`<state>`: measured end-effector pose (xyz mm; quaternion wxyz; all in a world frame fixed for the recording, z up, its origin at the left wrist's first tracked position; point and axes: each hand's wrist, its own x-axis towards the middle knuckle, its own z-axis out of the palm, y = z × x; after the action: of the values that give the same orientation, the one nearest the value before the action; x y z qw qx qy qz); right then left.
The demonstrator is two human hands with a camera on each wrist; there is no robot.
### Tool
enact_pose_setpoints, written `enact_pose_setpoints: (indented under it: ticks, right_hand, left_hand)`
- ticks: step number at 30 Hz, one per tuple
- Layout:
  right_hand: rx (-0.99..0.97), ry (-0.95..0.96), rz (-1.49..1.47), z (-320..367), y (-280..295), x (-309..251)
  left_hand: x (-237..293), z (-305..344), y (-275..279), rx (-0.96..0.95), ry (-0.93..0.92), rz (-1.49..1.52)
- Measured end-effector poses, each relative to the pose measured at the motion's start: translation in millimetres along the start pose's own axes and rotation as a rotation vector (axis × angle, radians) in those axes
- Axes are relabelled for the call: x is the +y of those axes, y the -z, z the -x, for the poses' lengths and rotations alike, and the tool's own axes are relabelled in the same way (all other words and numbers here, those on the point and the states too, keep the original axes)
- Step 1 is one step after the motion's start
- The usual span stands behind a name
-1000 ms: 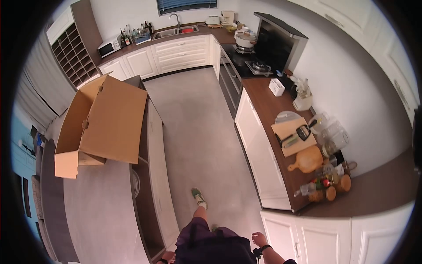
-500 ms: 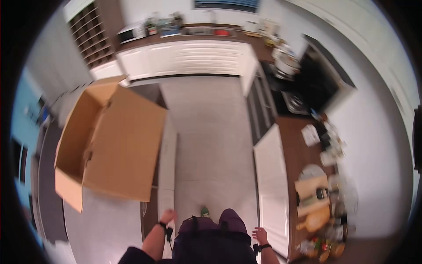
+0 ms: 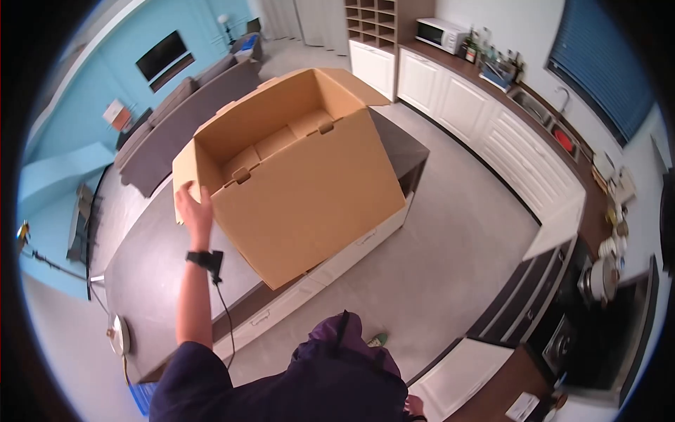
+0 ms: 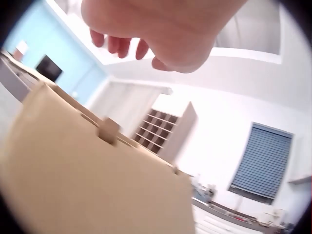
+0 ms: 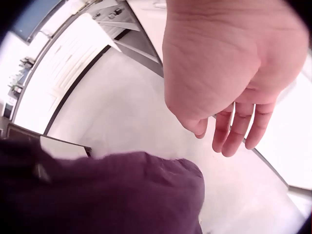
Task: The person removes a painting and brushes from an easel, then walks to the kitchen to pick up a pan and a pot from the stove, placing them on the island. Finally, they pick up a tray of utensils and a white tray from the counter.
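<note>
A large open cardboard box (image 3: 316, 204) stands on the grey-topped island, its flaps spread and its inside bare. My left hand (image 3: 195, 211) reaches out to the box's near-left corner and overlaps the end flap (image 3: 185, 169) in the head view. In the left wrist view the left hand (image 4: 156, 34) is above the box's edge, its fingers loosely extended with nothing in them. My right hand (image 3: 415, 406) hangs low by my side, mostly hidden in the head view. The right wrist view shows the right hand (image 5: 234, 73) with relaxed fingers, holding nothing, over the floor.
The island top (image 3: 151, 281) carries the box, with a round lidded pan (image 3: 119, 335) near its left end. Drawers (image 3: 309, 285) run along the island's side. A stove and pot (image 3: 602, 278) are at right; a grey sofa (image 3: 190, 112) stands beyond the island.
The view has swung left toward the island and box. My left hand has risen from beside my body to the box's corner; the right hand stays low.
</note>
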<state>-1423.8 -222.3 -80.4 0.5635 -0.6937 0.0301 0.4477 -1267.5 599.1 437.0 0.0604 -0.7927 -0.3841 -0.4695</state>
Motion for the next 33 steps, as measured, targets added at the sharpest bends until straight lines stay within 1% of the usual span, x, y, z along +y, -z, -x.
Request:
enact_pose_setpoints:
  ticks: [1, 2, 3, 4, 5, 6, 7, 8, 10, 11, 12, 14, 15, 16, 17, 18, 19, 20, 22, 24, 26, 28, 30, 31, 32, 33]
  right_hand:
    - [0.150, -0.231, -0.330, -15.4, 32.9, -31.7]
    - [0.309, -0.463, -0.660, -31.2, 59.8, -63.4]
    - [0.394, -0.402, -0.494, -46.2, 81.1, -100.6]
    - [0.480, -0.339, -0.327, -61.7, 101.0, -135.3]
    - [0.530, -0.313, -0.278, -77.3, 119.1, -167.0]
    - [0.581, -0.283, -0.228, -93.7, 135.5, -198.4]
    - [0.586, -0.268, -0.174, -109.3, 148.8, -227.8]
    - [0.593, -0.243, -0.169, -123.1, 157.3, -254.3]
    - [0.523, -0.179, -0.185, -147.4, 169.7, -294.9]
    - [0.487, -0.171, -0.138, -160.1, 170.5, -317.6]
    - [0.448, -0.159, -0.093, -174.3, 166.8, -337.0]
    - [0.380, -0.102, 0.023, -202.5, 158.8, -363.4]
    - [0.327, -0.116, 0.038, -214.4, 153.7, -375.8]
    - [0.273, -0.138, 0.044, -217.7, 142.5, -383.9]
    - [0.252, -0.146, 0.056, -220.7, 135.0, -387.0]
    - [0.133, -0.217, 0.128, -236.9, 136.4, -386.2]
    - [0.014, -0.284, 0.206, -253.1, 139.6, -389.3]
    - [-0.027, -0.300, 0.246, -259.3, 138.1, -396.7]
    - [-0.081, -0.344, 0.291, -283.0, 153.3, -394.8]
    - [-0.120, -0.363, 0.336, -300.0, 168.0, -414.9]
    - [-0.172, -0.384, 0.356, -314.9, 174.3, -426.8]
    - [-0.105, -0.419, 0.462, -345.1, 186.5, -438.6]
    - [-0.138, -0.426, 0.429, -382.6, 209.0, -431.0]
    - [-0.168, -0.441, 0.453, -391.7, 213.7, -434.4]
    - [-0.173, -0.392, 0.465, -401.5, 216.0, -442.5]
    - [-0.185, -0.337, 0.484, -411.0, 215.3, -450.2]
  left_hand:
    - [-42.0, -4.0, -17.4, -0.004, 0.199, -0.147]
    - [-89.4, -7.0, -37.5, -0.127, 0.550, -0.109]
    - [-112.1, 0.0, -51.7, -0.126, 0.853, 0.105]
    - [-121.9, 6.5, -60.2, -0.122, 1.149, 0.331]
    - [-117.9, 8.8, -57.2, -0.111, 1.168, 0.329]
    - [-107.0, 6.0, -48.6, -0.342, 1.240, 0.399]
    - [-100.2, 3.7, -46.7, -0.578, 1.301, 0.474]
    - [-100.0, 5.4, -52.6, -0.573, 1.325, 0.475]
    - [-100.7, 9.6, -62.6, -0.587, 1.255, 0.685]
    - [-103.8, 6.7, -63.9, -0.701, 1.263, 0.687]
    - [-98.4, 1.2, -57.8, -0.749, 1.226, 0.690]
    - [-117.4, -6.2, -64.3, -0.880, 1.265, 0.568]
    - [-92.3, -13.1, -49.5, -0.859, 1.161, 0.557]
    - [-129.1, -6.2, -68.6, -0.971, 1.154, 0.635]
    - [-128.9, 0.0, -65.6, -1.011, 1.144, 0.635]
    - [-115.7, 1.3, -61.6, -1.034, 1.127, 0.645]
    - [-88.9, 7.9, -38.0, -1.012, 1.083, 0.684]
    - [-73.9, 24.3, -23.4, -0.942, 1.031, 0.693]
    - [-46.8, 57.3, 10.0, -0.884, 1.125, 0.544]
    - [-19.9, 100.3, 56.9, -0.833, 1.170, 0.560]
    - [4.6, 147.1, 106.8, -0.739, 1.229, 0.473]
    - [32.3, 187.8, 159.7, -0.650, 1.317, 0.396]
    - [53.5, 232.9, 209.4, -0.605, 1.486, 0.390]
    - [69.4, 251.7, 228.9, -0.615, 1.575, 0.349]
    - [87.8, 271.5, 248.8, -0.613, 1.675, 0.311]
    - [108.9, 293.2, 263.5, -0.571, 1.744, 0.320]
